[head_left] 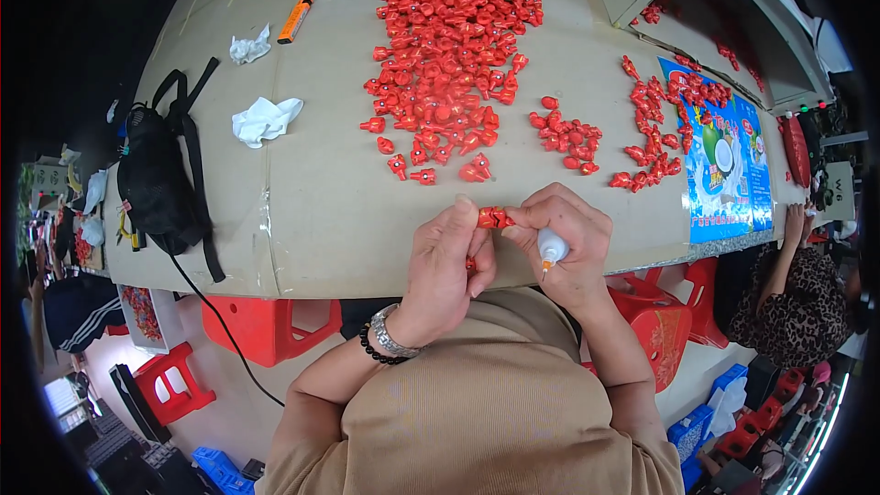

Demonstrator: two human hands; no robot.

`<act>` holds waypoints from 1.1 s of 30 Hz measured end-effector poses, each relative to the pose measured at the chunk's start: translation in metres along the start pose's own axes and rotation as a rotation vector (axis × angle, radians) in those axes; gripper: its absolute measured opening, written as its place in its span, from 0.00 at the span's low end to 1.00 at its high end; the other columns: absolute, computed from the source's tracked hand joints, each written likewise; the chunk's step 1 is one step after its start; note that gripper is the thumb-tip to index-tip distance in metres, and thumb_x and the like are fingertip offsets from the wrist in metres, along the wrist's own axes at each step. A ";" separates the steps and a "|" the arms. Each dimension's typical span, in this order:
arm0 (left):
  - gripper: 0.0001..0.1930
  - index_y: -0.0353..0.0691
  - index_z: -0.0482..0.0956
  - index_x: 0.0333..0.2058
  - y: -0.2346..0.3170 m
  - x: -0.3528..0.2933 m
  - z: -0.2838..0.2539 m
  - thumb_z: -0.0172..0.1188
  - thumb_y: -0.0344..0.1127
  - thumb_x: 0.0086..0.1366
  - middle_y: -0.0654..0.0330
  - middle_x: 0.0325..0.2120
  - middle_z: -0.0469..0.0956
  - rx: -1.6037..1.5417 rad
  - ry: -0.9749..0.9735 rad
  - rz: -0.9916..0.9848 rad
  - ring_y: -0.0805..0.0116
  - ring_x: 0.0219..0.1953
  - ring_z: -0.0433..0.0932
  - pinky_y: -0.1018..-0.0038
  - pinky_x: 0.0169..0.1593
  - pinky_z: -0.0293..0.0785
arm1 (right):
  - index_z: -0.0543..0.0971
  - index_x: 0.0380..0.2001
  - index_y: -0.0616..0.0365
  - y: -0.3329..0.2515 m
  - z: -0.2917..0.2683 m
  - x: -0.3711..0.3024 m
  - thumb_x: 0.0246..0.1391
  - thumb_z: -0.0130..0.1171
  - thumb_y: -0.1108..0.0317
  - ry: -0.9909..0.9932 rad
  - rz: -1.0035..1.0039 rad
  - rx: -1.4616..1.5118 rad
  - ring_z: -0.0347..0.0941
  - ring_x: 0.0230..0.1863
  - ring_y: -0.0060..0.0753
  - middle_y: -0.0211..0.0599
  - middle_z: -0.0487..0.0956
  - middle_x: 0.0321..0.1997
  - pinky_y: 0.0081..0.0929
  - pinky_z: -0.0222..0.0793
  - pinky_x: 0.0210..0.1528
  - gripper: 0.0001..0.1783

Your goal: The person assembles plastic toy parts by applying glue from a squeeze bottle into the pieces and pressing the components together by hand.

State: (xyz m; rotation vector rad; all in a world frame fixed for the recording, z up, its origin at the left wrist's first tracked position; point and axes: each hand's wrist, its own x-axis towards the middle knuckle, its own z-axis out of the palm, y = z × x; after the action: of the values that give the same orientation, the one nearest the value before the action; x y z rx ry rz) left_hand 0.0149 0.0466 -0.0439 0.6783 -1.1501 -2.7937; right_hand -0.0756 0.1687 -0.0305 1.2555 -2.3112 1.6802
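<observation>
My left hand [447,252] pinches a small shiny red plastic piece [493,218] with dark markings, above the table's near edge. The thumb and forefinger of my right hand [573,243] close on the other end of that piece. Also in my right hand is a small white squeeze bottle [552,244] with a thin orange-tipped nozzle pointing down. Another red piece [471,264] shows partly between the fingers of my left hand. Just beyond my hands lies the front of a large heap of similar red pieces [454,46]; one piece [476,168] sits nearest.
A smaller cluster of red pieces [566,136] and a scattered group [649,142] lie right, by a blue printed sheet [710,183]. Left are crumpled tissues [266,121], an orange packet [294,21] and a black bag [158,179]. A person [797,298] is at the right edge.
</observation>
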 end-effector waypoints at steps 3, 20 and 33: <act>0.23 0.43 0.61 0.20 -0.003 -0.001 -0.001 0.41 0.52 0.71 0.66 0.10 0.61 0.147 0.014 0.079 0.80 0.10 0.57 0.81 0.14 0.50 | 0.78 0.26 0.63 0.000 -0.001 -0.002 0.38 0.67 0.79 -0.018 0.028 0.009 0.71 0.23 0.30 0.38 0.74 0.21 0.23 0.64 0.23 0.09; 0.25 0.38 0.65 0.22 -0.004 0.000 -0.009 0.39 0.51 0.71 0.68 0.10 0.62 0.421 -0.103 0.094 0.81 0.10 0.60 0.81 0.14 0.53 | 0.74 0.23 0.64 0.006 -0.009 -0.002 0.37 0.67 0.78 -0.139 -0.117 -0.063 0.71 0.19 0.33 0.40 0.73 0.20 0.25 0.64 0.19 0.10; 0.25 0.38 0.64 0.21 0.003 0.003 -0.009 0.40 0.52 0.71 0.67 0.11 0.61 0.462 -0.122 -0.025 0.81 0.11 0.59 0.81 0.14 0.53 | 0.75 0.23 0.64 0.016 -0.011 -0.002 0.35 0.68 0.78 -0.171 -0.201 -0.075 0.71 0.20 0.35 0.39 0.73 0.21 0.26 0.65 0.20 0.11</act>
State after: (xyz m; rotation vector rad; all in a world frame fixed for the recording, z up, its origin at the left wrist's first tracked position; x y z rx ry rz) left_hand 0.0155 0.0378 -0.0490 0.5500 -1.8509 -2.6328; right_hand -0.0881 0.1808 -0.0390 1.6109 -2.2215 1.4625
